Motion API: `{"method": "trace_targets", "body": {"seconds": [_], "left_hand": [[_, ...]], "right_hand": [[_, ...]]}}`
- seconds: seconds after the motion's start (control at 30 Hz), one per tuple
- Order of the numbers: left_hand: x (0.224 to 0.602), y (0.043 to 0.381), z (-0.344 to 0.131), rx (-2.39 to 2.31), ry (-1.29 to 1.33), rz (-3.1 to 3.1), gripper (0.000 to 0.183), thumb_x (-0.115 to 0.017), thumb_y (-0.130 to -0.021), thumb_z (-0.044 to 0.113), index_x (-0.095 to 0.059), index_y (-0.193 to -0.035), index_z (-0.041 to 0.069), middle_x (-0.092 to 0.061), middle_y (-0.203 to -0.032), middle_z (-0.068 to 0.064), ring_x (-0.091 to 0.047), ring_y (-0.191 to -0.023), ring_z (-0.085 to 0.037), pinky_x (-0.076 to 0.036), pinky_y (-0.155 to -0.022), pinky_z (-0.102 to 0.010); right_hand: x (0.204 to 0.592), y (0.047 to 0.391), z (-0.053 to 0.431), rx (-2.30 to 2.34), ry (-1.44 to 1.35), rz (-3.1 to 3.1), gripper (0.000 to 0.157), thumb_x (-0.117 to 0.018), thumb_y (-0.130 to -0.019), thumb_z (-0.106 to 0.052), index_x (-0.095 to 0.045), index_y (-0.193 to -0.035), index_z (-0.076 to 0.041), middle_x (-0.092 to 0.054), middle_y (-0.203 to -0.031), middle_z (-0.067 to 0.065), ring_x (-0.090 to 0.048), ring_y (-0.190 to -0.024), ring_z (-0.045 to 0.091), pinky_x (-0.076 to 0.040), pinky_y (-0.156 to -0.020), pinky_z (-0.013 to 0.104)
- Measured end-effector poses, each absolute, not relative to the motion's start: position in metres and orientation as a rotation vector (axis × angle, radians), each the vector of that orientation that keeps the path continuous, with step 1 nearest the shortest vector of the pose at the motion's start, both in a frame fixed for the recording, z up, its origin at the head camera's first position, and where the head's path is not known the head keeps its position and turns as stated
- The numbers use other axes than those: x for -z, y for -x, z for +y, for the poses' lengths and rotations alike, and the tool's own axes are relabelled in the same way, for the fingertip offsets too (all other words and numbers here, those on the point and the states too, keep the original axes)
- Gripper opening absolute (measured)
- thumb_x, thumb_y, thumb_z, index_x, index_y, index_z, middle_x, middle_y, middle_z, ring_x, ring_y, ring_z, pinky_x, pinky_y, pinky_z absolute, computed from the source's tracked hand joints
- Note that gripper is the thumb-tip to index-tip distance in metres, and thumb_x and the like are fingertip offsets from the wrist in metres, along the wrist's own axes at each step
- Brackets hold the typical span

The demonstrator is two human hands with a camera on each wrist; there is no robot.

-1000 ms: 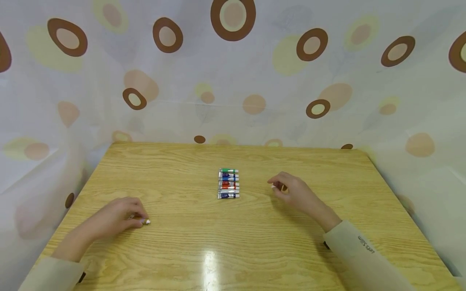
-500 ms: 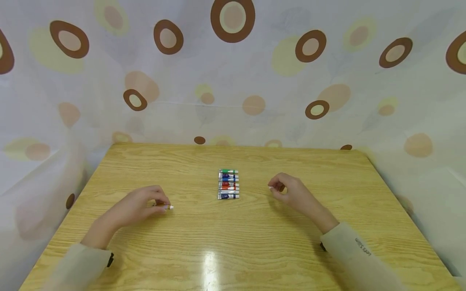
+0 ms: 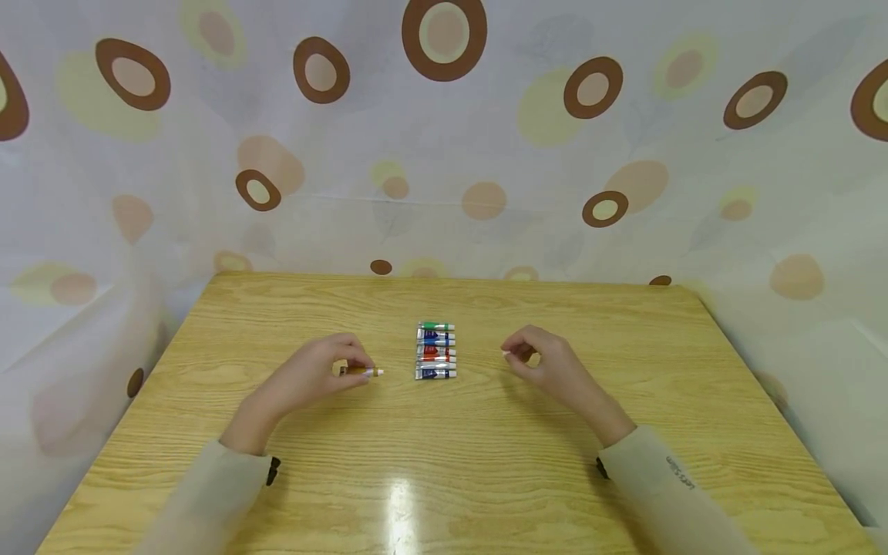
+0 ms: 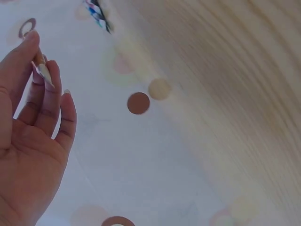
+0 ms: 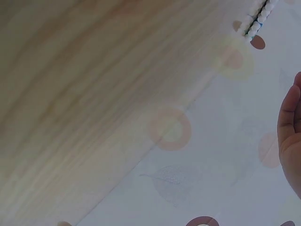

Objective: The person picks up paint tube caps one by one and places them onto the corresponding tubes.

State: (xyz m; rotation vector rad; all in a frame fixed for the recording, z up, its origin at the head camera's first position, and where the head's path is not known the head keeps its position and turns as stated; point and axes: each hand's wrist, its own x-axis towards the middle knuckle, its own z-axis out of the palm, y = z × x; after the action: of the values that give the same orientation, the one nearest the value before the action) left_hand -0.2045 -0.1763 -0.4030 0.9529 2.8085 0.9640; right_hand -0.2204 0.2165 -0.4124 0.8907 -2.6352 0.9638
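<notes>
My left hand (image 3: 315,370) pinches a small ochre-yellow paint tube (image 3: 375,372) between thumb and fingers, its white cap pointing right. In the left wrist view the same tube (image 4: 43,73) shows between thumb and fingertips of the left hand (image 4: 37,122). Right of it, a tidy row of paint tubes (image 3: 435,351) lies on the table, white caps to the right; green is farthest and dark blue nearest. On the row's other side, my right hand (image 3: 548,362) pinches a small white-tipped thing (image 3: 506,352), mostly hidden by the fingers. Only an edge of the right hand (image 5: 291,136) enters the right wrist view.
The wooden table (image 3: 444,439) has a light reflection near its front. A white curtain (image 3: 444,154) with brown and beige circles stands behind it and along both sides. Both forearms wear pale sleeves (image 3: 215,486).
My left hand has carried the yellow paint tube right and farther back, close to the row. The right hand has shifted slightly left, still pinching. The row is unchanged.
</notes>
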Motion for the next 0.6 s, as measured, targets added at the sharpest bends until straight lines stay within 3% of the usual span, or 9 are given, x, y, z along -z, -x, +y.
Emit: {"method": "trace_targets", "body": {"seconds": [0.2, 0.6], "left_hand": [[0.399, 0.211, -0.154, -1.034, -1.034, 2.803, 0.008, -0.080, -0.091, 0.014, -0.080, -0.099, 0.017, -0.069, -0.097, 0.009, -0.055, -0.077, -0.003, -0.050, -0.067, -0.021], [0.385, 0.214, -0.118, -1.179, -1.163, 2.786, 0.011, -0.080, -0.091, 0.016, -0.080, -0.102, 0.014, -0.071, -0.098, 0.005, -0.056, -0.077, -0.006, -0.050, -0.067, -0.022]], "right_hand": [[0.407, 0.216, 0.210, -1.002, -0.895, -2.640, 0.011, -0.071, -0.094, -0.002, -0.072, -0.105, -0.006, -0.072, -0.098, 0.005, -0.068, -0.084, 0.014, -0.061, -0.075, 0.042], [0.399, 0.210, 0.191, -1.042, -0.979, -2.536, 0.012, -0.072, -0.093, 0.000, -0.073, -0.103, -0.007, -0.073, -0.096, 0.003, -0.068, -0.082, 0.011, -0.060, -0.073, 0.028]]}}
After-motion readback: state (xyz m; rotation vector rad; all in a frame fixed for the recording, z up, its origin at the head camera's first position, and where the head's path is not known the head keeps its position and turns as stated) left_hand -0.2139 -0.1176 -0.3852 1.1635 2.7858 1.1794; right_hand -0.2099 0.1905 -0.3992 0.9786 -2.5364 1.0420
